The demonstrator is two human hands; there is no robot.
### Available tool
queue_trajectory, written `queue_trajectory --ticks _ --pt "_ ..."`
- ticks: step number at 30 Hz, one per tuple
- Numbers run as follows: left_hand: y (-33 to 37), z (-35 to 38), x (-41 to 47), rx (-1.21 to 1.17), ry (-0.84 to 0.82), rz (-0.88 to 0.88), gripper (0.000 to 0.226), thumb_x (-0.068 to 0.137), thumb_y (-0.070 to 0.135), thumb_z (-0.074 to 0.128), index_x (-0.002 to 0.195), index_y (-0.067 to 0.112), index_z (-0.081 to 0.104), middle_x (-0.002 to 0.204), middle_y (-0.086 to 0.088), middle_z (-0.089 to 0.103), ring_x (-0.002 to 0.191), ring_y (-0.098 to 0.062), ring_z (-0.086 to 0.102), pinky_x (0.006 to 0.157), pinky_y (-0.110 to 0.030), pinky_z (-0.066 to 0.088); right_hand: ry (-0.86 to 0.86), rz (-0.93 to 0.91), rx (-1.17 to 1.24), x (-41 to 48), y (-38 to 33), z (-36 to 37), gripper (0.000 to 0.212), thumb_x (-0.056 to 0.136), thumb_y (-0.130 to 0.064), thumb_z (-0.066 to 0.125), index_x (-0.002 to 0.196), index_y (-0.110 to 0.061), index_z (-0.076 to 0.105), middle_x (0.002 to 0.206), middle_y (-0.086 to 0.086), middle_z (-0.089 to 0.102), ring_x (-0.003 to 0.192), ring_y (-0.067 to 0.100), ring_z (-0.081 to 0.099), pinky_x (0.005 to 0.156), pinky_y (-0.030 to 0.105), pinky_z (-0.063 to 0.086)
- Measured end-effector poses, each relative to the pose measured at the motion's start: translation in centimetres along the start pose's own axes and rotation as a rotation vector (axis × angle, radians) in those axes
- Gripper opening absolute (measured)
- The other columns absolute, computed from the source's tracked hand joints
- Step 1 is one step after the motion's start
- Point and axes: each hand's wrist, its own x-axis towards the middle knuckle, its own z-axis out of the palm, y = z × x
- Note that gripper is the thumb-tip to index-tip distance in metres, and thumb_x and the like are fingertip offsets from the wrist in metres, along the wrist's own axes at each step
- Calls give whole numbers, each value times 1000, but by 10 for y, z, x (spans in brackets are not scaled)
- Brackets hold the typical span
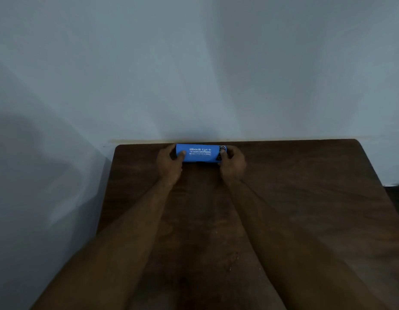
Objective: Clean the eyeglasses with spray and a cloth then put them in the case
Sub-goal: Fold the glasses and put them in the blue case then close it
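Observation:
A blue eyeglass case with white lettering lies closed on the dark wooden table, close to its far edge by the wall. My left hand grips the case's left end, thumb on the front. My right hand grips its right end, over a black patterned patch. Both arms stretch forward across the table. No eyeglasses, spray bottle or cloth show in the head view.
A pale blue-grey wall rises directly behind the table. The table's left edge drops off beside the wall. A dark shape sits past the table's right edge.

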Motion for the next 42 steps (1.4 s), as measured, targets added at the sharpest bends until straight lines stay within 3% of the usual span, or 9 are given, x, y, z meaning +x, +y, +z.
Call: queue_trajectory --ticks 3,9,18,22,25,28,30,35,42 --pt "-6 4 21 24 9 -17 52 95 36 76 142 15 63 133 -11 65 108 -29 71 72 -49 66 -45 -2 -51 14 -2 14 23 103 -14 63 124 -6 70 119 13 74 106 34 72 97 51 58" --pt "-19 8 26 62 14 -13 54 97 38 74 142 12 61 134 -12 63 113 -32 68 87 -57 62 -66 -21 -100 18 0 19 26 106 -12 60 128 -2 68 127 15 71 116 29 67 95 34 52" --pt "-11 8 19 82 -14 27 57 99 37 71 145 9 57 138 -15 55 118 -35 63 89 -60 60 -87 -16 -89 21 4 20 32 106 -17 60 136 -6 65 131 13 69 118 29 68 102 42 56" --pt "-2 -2 -2 167 53 9 76 98 46 69 158 10 41 153 -16 45 134 -35 55 108 -52 51 -45 -27 -74 7 9 11 44 105 -16 62 146 -2 53 140 17 61 130 31 58 104 30 43" --pt "2 -10 -43 249 148 181 77 94 56 57 156 13 41 149 -13 49 122 -34 63 104 -51 53 -22 -142 -86 -28 14 -1 51 103 -17 64 148 1 50 140 18 61 129 32 58 104 25 39" --pt "-2 -2 -101 299 114 368 65 100 46 55 153 10 45 148 -15 50 130 -32 58 111 -47 50 -60 -226 -100 -75 25 -17 51 103 -21 64 150 -3 52 145 15 58 132 26 56 109 18 36" --pt "-4 5 -141 360 67 427 61 103 43 54 154 11 45 151 -14 49 138 -29 51 116 -40 44 -116 -236 -107 -106 35 -34 51 105 -24 62 153 -11 49 147 9 56 129 20 57 110 23 41" --pt "-19 18 -211 453 -116 449 60 104 39 54 158 17 40 162 -6 42 147 -21 41 121 -38 34 -217 -226 -151 -168 72 -80 48 108 -29 58 154 -20 48 149 0 55 130 16 56 111 36 48" --pt "-35 35 -258 613 -123 504 63 103 46 49 157 15 42 160 -8 46 145 -27 44 120 -45 37 -319 -268 -333 -222 123 -157 45 108 -28 55 152 -17 53 146 4 58 132 18 54 111 34 47"
